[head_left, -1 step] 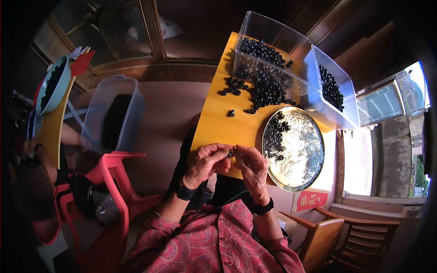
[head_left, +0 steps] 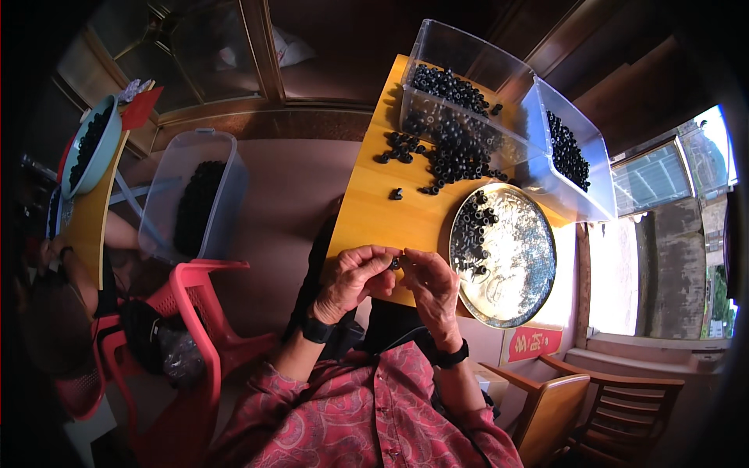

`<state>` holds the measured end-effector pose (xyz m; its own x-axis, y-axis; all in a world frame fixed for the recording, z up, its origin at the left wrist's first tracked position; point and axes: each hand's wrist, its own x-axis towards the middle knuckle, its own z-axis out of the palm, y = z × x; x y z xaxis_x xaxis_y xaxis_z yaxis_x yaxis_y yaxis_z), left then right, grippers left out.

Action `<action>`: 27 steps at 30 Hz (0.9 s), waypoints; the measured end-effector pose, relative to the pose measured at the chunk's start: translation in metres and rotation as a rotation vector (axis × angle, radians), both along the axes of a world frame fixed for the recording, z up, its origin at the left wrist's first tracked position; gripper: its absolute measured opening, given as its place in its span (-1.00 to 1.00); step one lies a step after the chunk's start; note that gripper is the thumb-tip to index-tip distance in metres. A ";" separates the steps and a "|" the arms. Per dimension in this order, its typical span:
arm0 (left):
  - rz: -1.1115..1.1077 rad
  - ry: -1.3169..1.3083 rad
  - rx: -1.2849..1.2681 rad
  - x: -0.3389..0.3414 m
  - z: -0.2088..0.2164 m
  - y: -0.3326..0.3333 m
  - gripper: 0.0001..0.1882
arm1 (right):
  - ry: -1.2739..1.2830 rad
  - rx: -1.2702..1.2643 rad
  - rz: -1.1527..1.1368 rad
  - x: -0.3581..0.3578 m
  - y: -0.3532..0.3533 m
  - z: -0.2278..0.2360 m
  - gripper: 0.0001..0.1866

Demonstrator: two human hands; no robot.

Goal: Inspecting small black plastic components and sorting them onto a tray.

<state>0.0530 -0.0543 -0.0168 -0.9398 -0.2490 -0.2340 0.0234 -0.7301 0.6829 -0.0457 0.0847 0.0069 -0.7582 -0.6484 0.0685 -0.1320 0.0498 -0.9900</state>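
At the near edge of the yellow table [head_left: 388, 226], my left hand [head_left: 358, 282] pinches a small black ring-shaped part [head_left: 395, 264]. My right hand [head_left: 431, 285] meets it from the other side, fingertips closed on the same part or on a tiny piece against it that I cannot make out. Just right of my right hand is a round shiny metal tray [head_left: 519, 292], with black parts and small pale slivers along its left side. Loose black parts [head_left: 456, 160] are heaped beyond, and one small cluster [head_left: 396, 194] lies apart, nearer my hands.
A clear plastic bin [head_left: 480, 48] holding black parts lies at the table's far end, beside another bin [head_left: 581, 201]. On the left are a red plastic chair [head_left: 204, 327], a bin on the floor [head_left: 231, 156], and another person's arm [head_left: 78, 269] by a table with a bowl [head_left: 109, 152].
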 end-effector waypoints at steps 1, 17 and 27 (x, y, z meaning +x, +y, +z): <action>0.001 -0.001 0.000 0.000 0.000 0.000 -0.73 | 0.069 0.013 0.003 0.000 0.000 0.000 -0.80; 0.009 0.022 0.052 0.009 0.008 0.011 -0.75 | -0.344 -0.087 -0.045 0.010 0.007 0.011 -0.86; 0.020 -0.002 0.056 0.017 0.013 0.019 -0.76 | -0.222 -0.040 0.027 0.018 0.019 0.016 -0.81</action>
<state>0.0699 -0.0355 -0.0034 -0.9341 -0.2545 -0.2504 0.0369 -0.7664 0.6413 -0.0276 0.1036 0.0232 -0.7398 -0.6690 -0.0721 0.0885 0.0094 -0.9960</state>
